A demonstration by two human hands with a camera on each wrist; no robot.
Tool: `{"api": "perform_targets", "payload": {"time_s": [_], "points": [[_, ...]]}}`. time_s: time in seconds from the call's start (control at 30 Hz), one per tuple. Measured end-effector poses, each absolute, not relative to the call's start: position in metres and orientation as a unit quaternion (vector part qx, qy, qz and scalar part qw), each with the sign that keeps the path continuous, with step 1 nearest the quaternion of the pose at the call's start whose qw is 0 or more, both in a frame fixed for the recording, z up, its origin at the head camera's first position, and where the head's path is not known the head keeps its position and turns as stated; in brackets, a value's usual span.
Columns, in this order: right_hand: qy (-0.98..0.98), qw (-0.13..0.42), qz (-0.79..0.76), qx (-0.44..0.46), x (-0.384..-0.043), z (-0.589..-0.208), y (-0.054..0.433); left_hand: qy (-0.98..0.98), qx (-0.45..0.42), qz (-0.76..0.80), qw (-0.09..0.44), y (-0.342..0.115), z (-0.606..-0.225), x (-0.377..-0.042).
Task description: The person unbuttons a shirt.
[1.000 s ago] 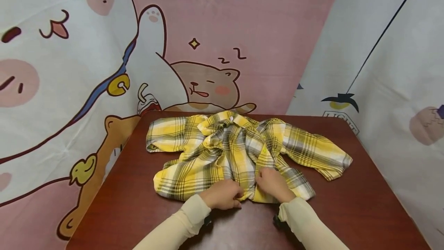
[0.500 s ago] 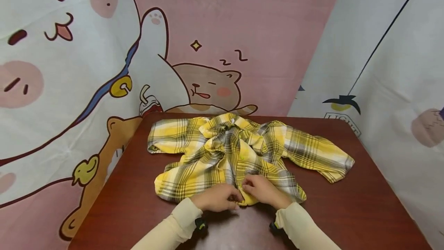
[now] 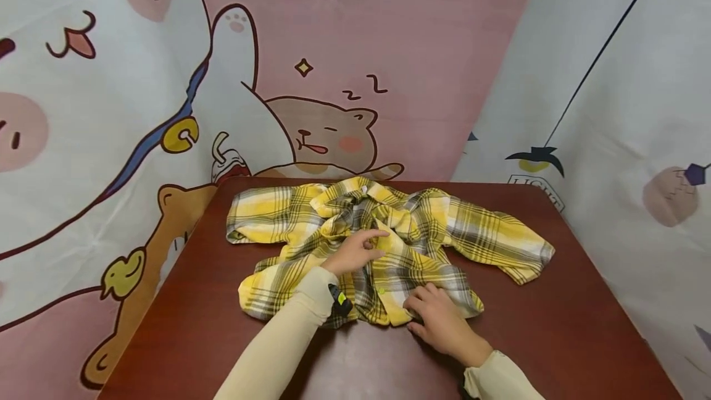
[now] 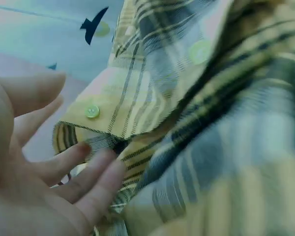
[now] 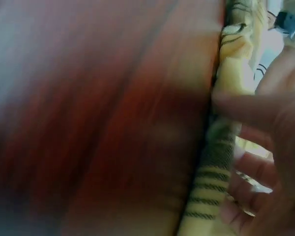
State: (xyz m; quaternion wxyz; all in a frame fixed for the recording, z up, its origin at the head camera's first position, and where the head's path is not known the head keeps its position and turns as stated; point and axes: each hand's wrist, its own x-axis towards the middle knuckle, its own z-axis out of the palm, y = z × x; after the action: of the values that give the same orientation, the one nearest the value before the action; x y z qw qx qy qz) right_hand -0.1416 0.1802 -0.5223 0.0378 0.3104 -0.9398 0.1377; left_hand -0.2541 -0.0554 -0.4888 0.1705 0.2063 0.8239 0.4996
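A yellow, white and grey plaid shirt (image 3: 411, 270) lies spread on the table, collar at the far side and sleeves out to both sides. My left hand (image 3: 358, 250) is over the middle of its front, fingers loosely extended and thumb apart. In the left wrist view, that hand (image 4: 54, 162) is beside the front edge with its green buttons (image 4: 92, 111); the fingertips overlap the cloth, and contact is unclear. My right hand (image 3: 441, 323) rests at the bottom hem, right of centre, fingers on the cloth. The thumb (image 5: 246, 108) lies along the hem edge in the right wrist view.
The dark reddish-brown table (image 3: 561, 338) extends on both sides of the shirt and in front of it. A cartoon-printed cloth backdrop (image 3: 433, 66) hangs behind and beside the table. A dark wrist device (image 3: 340, 300) sits at the left cuff.
My left hand has moved from the bottom hem up to the middle of the front. My right hand first drew the right front panel toward the centre, then shifted slightly right along the hem.
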Motion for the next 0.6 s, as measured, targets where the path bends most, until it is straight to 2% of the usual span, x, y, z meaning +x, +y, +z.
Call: {"api": "perform_targets", "payload": {"time_s": [0.13,0.33,0.5,0.6], "points": [[-0.927,0.036,0.167,0.334,-0.145,-0.521,0.182,0.804,0.171,0.541,0.178,-0.048,-0.491,-0.265],[-0.879,-0.064,0.273,0.385,-0.141,-0.508,0.186,0.754,0.123,0.623,0.168,-0.056,-0.497,-0.272],[-0.866,-0.141,0.266,0.4,-0.138,-0.505,0.175,0.818,0.105,0.531,0.194,-0.059,-0.508,-0.271],[-0.87,-0.185,0.249,0.383,-0.138,-0.505,0.167,0.847,0.106,0.488,0.182,-0.057,-0.512,-0.27]]}}
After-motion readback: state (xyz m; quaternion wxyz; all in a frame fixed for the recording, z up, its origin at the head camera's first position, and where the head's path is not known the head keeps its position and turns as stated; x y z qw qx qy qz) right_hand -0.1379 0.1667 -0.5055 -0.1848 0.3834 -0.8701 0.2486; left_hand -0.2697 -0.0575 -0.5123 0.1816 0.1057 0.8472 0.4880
